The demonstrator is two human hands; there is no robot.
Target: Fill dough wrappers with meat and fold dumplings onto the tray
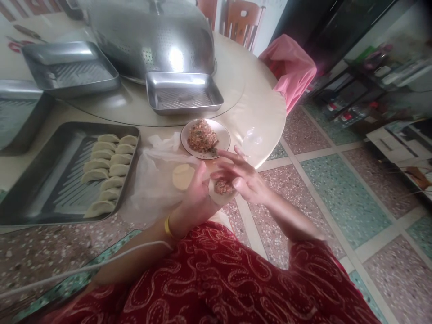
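My left hand point(197, 198) cradles a round dumpling wrapper point(221, 194) with a lump of minced filling point(223, 186) in its middle. My right hand point(241, 176) hovers over that wrapper with fingers spread, its fingertips touching the wrapper's edge. Just beyond the hands, a white plate point(221, 132) carries a mound of the same filling point(201, 136). A stack of plain wrappers point(182, 176) lies on a plastic sheet point(151, 180) to the left of my hands.
A metal tray point(43, 180) at the left holds several folded dumplings point(108, 171) in two rows. Two empty metal trays point(184, 92) point(69, 67) and a big perforated steel cover point(148, 36) stand farther back on the round table. A pink cloth point(290, 72) hangs over a chair at the right.
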